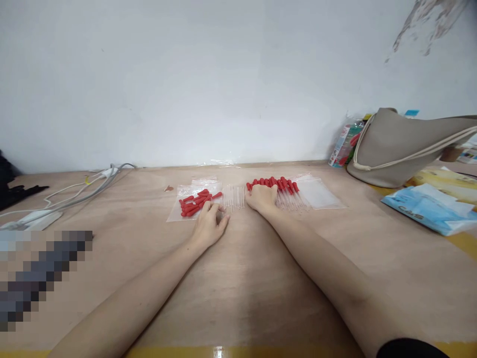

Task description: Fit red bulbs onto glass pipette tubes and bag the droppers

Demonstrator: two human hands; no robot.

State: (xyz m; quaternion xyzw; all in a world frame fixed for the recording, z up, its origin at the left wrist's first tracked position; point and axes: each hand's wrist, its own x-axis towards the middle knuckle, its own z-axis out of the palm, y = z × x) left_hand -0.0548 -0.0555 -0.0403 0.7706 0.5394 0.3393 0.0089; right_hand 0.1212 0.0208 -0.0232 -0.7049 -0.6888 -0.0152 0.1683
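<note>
On the wooden table (242, 278), my left hand (209, 224) rests with its fingers curled, touching the near edge of a clear bag (179, 209) that holds several loose red dropper bulbs (197, 203). Just right of it lie clear glass dropper tubes (234, 197) in a row. My right hand (263, 196) lies palm down, fingers spread flat, on a row of several red-capped droppers (281, 185). A stack of empty clear bags (320, 195) lies to the right of that row.
A beige bag (402, 149) with cord handles sits at the back right, with a colourful pack (345, 144) behind it and a blue tissue pack (428, 206) in front. Grey cables (85, 191) and a white adapter lie at the left. A white wall stands behind.
</note>
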